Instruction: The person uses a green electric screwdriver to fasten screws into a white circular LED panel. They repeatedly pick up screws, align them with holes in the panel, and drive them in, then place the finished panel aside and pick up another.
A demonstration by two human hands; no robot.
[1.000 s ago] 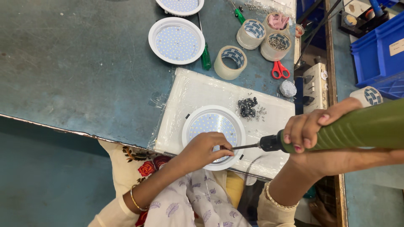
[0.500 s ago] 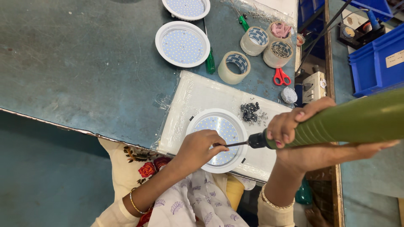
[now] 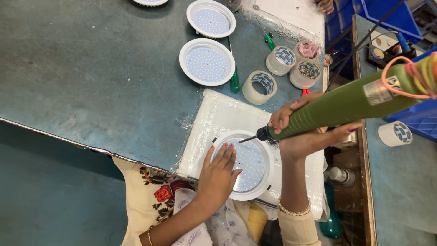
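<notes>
The round light (image 3: 248, 164) lies flat on the white pad (image 3: 218, 118) at the table's near edge. The left hand (image 3: 218, 175) now presses flat on it, fingers spread, gripping nothing. The right hand (image 3: 300, 132) has lifted the green screwdriver (image 3: 346, 102), fingers wrapped round it; its long axis slants, tip toward the light's upper rim.
</notes>
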